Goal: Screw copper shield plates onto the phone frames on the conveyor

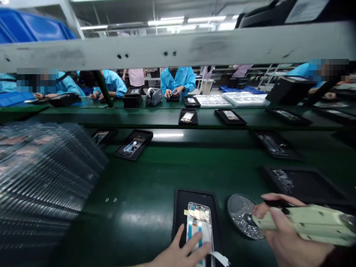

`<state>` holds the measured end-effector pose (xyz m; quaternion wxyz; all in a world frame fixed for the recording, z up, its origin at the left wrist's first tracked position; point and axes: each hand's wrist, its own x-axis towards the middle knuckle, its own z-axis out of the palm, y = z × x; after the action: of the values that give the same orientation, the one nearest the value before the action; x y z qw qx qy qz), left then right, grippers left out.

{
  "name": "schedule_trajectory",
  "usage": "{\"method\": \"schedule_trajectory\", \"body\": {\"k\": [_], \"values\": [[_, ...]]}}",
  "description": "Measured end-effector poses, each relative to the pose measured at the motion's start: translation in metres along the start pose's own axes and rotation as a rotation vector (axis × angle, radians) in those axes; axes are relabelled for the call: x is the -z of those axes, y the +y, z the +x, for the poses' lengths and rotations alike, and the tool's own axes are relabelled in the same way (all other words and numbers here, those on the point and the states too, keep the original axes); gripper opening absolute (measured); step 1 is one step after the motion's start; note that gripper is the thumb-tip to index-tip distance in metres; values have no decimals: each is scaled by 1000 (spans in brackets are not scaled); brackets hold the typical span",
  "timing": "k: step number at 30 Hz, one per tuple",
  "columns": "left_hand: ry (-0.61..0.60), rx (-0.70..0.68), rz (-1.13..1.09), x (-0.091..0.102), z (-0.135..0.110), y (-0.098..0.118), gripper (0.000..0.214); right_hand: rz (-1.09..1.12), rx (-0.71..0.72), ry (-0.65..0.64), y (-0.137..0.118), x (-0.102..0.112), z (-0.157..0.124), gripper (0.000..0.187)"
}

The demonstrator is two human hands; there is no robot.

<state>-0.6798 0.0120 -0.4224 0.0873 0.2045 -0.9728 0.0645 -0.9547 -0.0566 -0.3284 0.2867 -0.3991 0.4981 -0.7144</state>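
The six-o'clock phone (200, 216), insides bare, looks unfinished; left grip (180, 254) spread over it, right grip (285, 231) squeezing the four-o'clock tool (314, 222).

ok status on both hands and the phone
Left hand spread on phone, partly covering its lower half. Right hand gripping driver, nose over screw dish. Phone open in tray.

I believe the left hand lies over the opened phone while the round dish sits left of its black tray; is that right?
Not quite: the left hand does lie over the opened phone, but the head view shows the round dish right of the phone's black tray.
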Motion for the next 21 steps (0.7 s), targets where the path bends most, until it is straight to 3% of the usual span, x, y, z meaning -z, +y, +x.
{"method": "schedule_trajectory", "body": {"k": [2, 5, 9, 12, 15, 17, 21], "values": [[-61, 45, -126, 4, 4, -27, 58, 37, 8, -14, 3, 6, 2, 37], [-158, 346, -265, 17, 29, -97, 52, -25, 28, -83, 6, 11, 3, 37], [-127, 634, -163, 15, 67, -194, 43, -149, -18, -99, 1, 11, -2, 37], [-102, 761, -99, 10, 84, -236, 41, -139, -32, -36, -4, 11, -7, 35], [-62, 838, -32, 13, 111, -249, 36, -151, 23, -32, 2, 16, -8, 30], [-30, 814, -17, 14, 148, -245, 33, -187, 92, -72, 10, 19, -7, 25], [-63, 601, -118, -2, 279, -212, 34, -287, 190, -101, 19, 19, -6, 24]]}}
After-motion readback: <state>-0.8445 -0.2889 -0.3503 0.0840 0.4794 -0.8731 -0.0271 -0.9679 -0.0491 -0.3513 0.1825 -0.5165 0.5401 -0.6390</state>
